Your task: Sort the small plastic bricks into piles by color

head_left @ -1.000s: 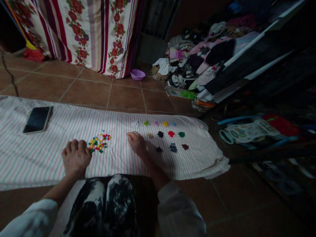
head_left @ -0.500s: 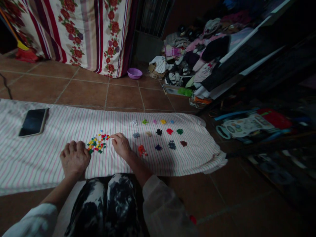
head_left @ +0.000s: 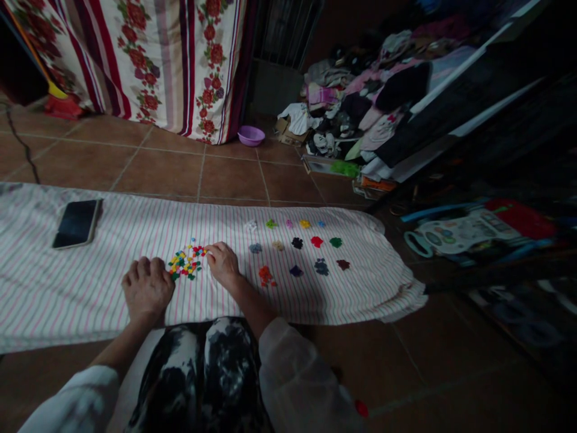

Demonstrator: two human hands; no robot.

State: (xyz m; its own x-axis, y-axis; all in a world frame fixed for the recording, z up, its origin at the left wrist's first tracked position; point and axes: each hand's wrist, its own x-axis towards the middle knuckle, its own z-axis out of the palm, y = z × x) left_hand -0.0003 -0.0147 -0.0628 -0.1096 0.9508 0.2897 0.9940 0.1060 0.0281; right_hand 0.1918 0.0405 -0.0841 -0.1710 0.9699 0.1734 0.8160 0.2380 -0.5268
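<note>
A mixed pile of small coloured pieces (head_left: 184, 264), mainly yellow, red, green and white, lies on a striped cloth (head_left: 216, 304). My left hand (head_left: 148, 287) rests palm down at the pile's left edge, its fingers apart and slightly bent, the thumb side touching the pieces. At the pile's right edge is my right hand (head_left: 223, 263), fingertips drawn together beside some red pieces. Whatever lies between those fingertips is too small to make out. Right of it sit several small single-colour heaps, among them orange (head_left: 267, 276), black (head_left: 297, 243), red (head_left: 317, 242) and green (head_left: 336, 242).
A phone (head_left: 77, 224) lies on the cloth at the left. Beyond, on the tiled floor, are a purple basin (head_left: 251, 136), a red dustpan (head_left: 64, 107) and a hanging floral curtain (head_left: 169, 66). Heaped clothes (head_left: 356, 102) and a toy panel (head_left: 473, 231) are at the right.
The whole view has shifted slightly, so things appear further right. Both hands keep about the same places beside the mixed pile.
</note>
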